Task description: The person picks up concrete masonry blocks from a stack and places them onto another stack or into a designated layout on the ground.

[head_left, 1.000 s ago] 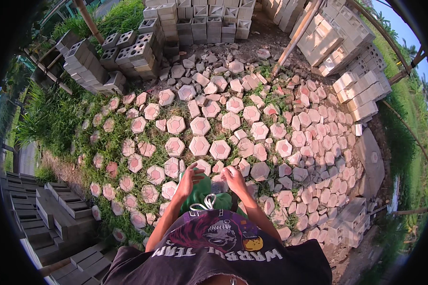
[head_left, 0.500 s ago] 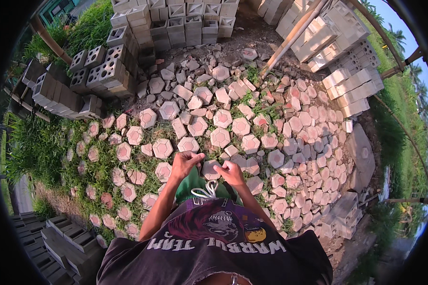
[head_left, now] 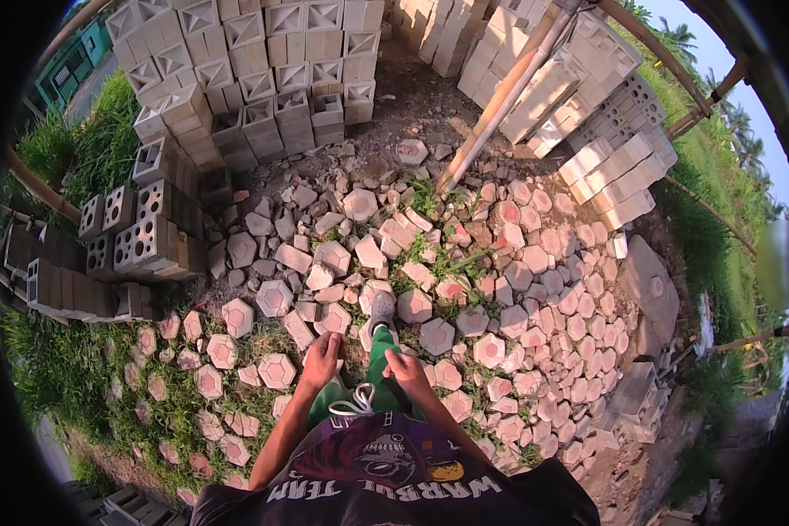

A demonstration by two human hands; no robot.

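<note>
A: Bg first, quick?
B: Outdoor yard, bare dirt (head_left: 412,101) at the far side, grass (head_left: 88,373) on the L.
A: Grip?
B: L hand (head_left: 324,358) & R hand (head_left: 405,366) both curled, near fists, in front of the body. No obj. shows in either; can't tell re: palms.
A: Nearest stuff?
B: Hex paver (head_left: 332,319) on the ground just ahead of L hand, apart from it AFAICT; darker hex paver (head_left: 437,337) beyond R hand. One shoe (head_left: 381,309) is set fwd among them, below green trousers (head_left: 379,355).
A: Further out?
B: Broken rubble, then gray block stacks (head_left: 276,53), w/ a bamboo pole (head_left: 510,92) R of ctr.
A: Step in hand?
B: Prob. just crossing on foot, nothing being handled, IMO.
A: Next move calls for?
B: Careful footing, I'd say: pcs look uneven & poss. loose. Any pickup would need fingers opened 1st.
</note>
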